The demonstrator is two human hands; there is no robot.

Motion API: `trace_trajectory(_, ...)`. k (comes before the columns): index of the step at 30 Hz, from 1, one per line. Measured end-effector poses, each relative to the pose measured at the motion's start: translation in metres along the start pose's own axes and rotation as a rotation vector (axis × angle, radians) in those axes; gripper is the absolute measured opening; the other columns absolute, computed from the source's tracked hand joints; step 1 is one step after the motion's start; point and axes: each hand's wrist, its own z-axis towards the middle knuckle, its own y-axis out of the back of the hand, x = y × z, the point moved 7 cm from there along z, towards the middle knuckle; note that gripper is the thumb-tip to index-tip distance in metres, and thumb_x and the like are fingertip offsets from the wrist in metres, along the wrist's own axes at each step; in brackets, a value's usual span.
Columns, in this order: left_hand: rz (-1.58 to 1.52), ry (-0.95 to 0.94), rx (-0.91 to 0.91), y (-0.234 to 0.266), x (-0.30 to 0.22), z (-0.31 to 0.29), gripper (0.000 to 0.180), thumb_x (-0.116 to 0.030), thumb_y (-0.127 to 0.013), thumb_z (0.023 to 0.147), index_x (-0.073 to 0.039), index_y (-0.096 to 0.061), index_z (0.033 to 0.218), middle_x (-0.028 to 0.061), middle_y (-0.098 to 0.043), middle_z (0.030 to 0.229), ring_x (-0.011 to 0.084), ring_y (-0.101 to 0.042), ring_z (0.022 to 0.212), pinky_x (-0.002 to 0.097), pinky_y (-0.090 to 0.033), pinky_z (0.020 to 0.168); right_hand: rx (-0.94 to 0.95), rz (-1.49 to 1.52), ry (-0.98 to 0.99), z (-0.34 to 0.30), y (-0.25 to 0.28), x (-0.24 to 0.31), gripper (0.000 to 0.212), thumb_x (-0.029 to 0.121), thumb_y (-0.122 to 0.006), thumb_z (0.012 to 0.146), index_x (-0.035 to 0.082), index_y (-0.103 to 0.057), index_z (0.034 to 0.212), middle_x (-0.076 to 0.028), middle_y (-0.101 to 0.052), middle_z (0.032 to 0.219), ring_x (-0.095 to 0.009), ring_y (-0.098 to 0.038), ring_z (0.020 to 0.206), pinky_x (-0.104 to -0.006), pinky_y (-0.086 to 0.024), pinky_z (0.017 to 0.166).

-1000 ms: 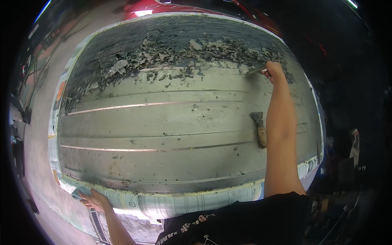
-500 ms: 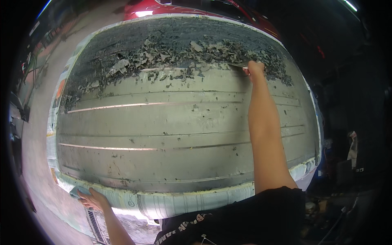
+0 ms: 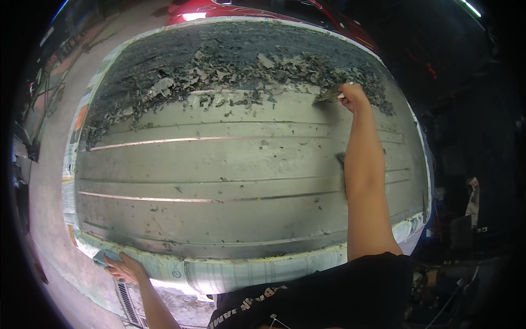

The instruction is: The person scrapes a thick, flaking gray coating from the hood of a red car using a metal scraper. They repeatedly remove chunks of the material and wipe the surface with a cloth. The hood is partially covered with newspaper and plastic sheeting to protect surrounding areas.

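Note:
My right hand (image 3: 353,97) grips a scraper (image 3: 327,95) by its pale handle. The scraper's dark, flat blade is at the near edge of a heap of loose paint flakes (image 3: 219,74). Under it lies a wide metal vehicle roof (image 3: 246,162), bare and grey-green on the near side, with long ridges across it. Its far part is still coated with dark, wrinkled paint (image 3: 246,37). At the near left corner my left hand (image 3: 127,267) is curled on a blue-grey piece (image 3: 106,256), perhaps a cloth, against the masked edge.
Printed masking paper (image 3: 230,274) with tape borders the roof. A red car (image 3: 219,12) stands beyond the far edge. Concrete floor (image 3: 49,164) runs along the left, with a drain grate (image 3: 128,301) near my left forearm. The right side is dark.
My right hand and the scraper have moved slightly to the right and the blade now shows broader, tilted above the bared metal. My left hand has stayed in place.

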Motion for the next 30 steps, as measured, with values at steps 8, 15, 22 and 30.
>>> trace_trajectory(8, 0.023, 0.031, 0.048, 0.005, -0.002, -0.004, 0.067, -0.041, -0.048, 0.098, -0.027, -0.026, 0.159, 0.0339, -0.016, 0.161, 0.0544, -0.019, 0.148, 0.07, -0.028, 0.11, 0.142, 0.069, -0.223, 0.004, 0.01, -0.033, 0.006, 0.014, -0.061, 0.098, 0.011, -0.057, 0.101, 0.0, -0.055, 0.075, -0.007, -0.042, 0.052, -0.0205, -0.025, 0.039)
trace_trajectory(15, 0.008, 0.027, 0.034, 0.002, 0.001, 0.001, 0.066, -0.043, -0.045, 0.097, -0.029, -0.026, 0.159, 0.0316, -0.015, 0.162, 0.0538, -0.018, 0.148, 0.0693, -0.026, 0.112, 0.2, -0.096, 0.038, 0.016, -0.022, 0.012, 0.014, 0.014, -0.066, 0.095, 0.004, -0.059, 0.102, -0.003, -0.056, 0.083, -0.011, -0.049, 0.061, -0.0269, -0.033, 0.046)
trace_trajectory(22, 0.014, 0.043, 0.057, 0.003, 0.001, -0.004, 0.067, -0.045, -0.045, 0.097, -0.029, -0.025, 0.159, 0.0317, -0.016, 0.162, 0.0543, -0.019, 0.148, 0.0703, -0.023, 0.113, 0.101, -0.415, -0.059, 0.026, 0.032, -0.013, 0.025, 0.018, -0.069, 0.095, 0.007, -0.061, 0.116, -0.005, -0.063, 0.106, -0.016, -0.06, 0.087, -0.0357, -0.05, 0.075)
trace_trajectory(30, 0.013, 0.025, 0.041, -0.001, 0.003, -0.001, 0.067, -0.044, -0.046, 0.097, -0.029, -0.024, 0.159, 0.0318, -0.016, 0.162, 0.0552, -0.018, 0.147, 0.0713, -0.022, 0.113, 0.161, -0.269, 0.141, -0.007, -0.032, 0.027, 0.022, 0.02, -0.064, 0.096, 0.008, -0.057, 0.114, -0.003, -0.059, 0.084, -0.014, -0.052, 0.065, -0.0321, -0.04, 0.055)
